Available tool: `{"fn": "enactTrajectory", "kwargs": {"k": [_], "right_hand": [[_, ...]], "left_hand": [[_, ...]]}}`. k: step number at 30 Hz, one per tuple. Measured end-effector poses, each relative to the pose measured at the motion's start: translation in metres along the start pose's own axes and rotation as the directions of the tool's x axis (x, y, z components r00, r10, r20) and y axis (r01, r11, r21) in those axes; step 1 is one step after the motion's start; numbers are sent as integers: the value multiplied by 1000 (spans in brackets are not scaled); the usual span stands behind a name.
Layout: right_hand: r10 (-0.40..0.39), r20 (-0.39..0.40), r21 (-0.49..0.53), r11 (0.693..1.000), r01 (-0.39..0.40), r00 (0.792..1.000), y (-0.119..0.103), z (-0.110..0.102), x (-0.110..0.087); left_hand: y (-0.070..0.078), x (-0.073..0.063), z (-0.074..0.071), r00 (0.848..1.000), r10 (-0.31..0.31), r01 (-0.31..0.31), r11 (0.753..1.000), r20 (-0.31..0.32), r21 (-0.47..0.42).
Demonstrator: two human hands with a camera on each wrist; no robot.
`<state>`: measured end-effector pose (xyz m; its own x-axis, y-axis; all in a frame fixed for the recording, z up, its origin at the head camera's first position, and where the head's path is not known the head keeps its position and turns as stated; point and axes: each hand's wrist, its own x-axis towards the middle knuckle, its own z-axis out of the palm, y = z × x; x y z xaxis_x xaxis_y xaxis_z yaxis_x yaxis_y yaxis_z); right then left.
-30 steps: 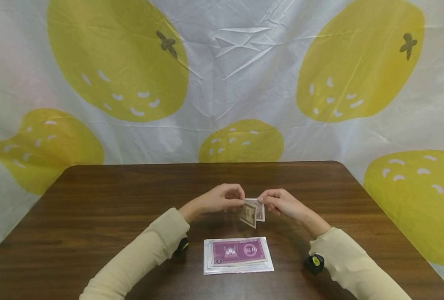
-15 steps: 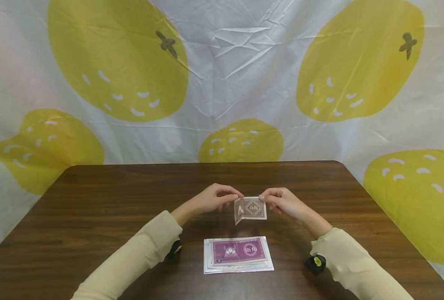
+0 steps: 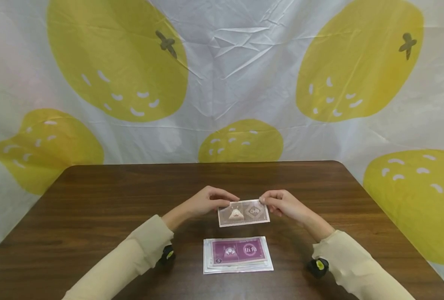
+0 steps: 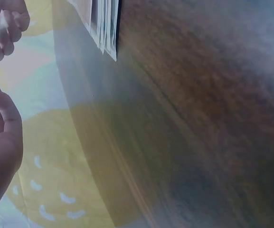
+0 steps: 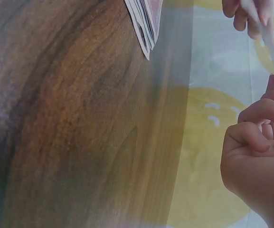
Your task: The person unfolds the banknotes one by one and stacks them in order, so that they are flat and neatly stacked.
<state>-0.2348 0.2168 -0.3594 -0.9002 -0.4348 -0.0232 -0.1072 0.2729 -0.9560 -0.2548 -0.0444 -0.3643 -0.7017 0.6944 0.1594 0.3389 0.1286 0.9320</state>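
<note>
A brownish banknote [image 3: 243, 213] is spread flat between my hands above the table, its printed face toward the head camera and a fold line down its middle. My left hand [image 3: 203, 202] pinches its upper left edge, thumb in front. The upper right corner is pinched by my right hand [image 3: 287, 204], whose other fingers curl in below, as the right wrist view shows. Nearer to me lies a stack of notes with a purple banknote [image 3: 238, 251] on top. The right wrist view catches the held note edge-on as a thin strip [image 5: 269, 45].
The dark wooden table [image 3: 132, 187] reaches back to a hanging white cloth [image 3: 240, 75] with large yellow fruit prints. White paper edges [image 3: 207, 266] stick out under the purple note. A black wrist strap device [image 3: 317, 267] sits below the right sleeve.
The brown note was folded, its left half hanging; it has swung open to full width. My left hand has moved left along with that half. The purple-topped stack stays put.
</note>
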Motion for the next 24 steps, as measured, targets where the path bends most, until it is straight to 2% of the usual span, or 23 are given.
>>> {"fn": "enactTrajectory", "kwargs": {"k": [7,9,16,21,24], "right_hand": [[-18,94,24,1000,15,995,1,2,-5],[-25,121,34,999,21,992,1,3,-7],[-38,209,57,998,26,977,3,10,-13],[-21,279,66,998,3,960,8,18,-19],[-7,292,73,997,-15,956,14,21,-21]], "left_hand": [[1,-10,0,996,-74,81,988,59,-133],[0,-14,0,994,-83,92,987,76,-130],[-4,-28,-2,990,-49,56,997,131,-49],[-8,-35,-1,977,-4,18,998,214,-65],[-10,-37,0,967,21,-1,997,253,-79]]}}
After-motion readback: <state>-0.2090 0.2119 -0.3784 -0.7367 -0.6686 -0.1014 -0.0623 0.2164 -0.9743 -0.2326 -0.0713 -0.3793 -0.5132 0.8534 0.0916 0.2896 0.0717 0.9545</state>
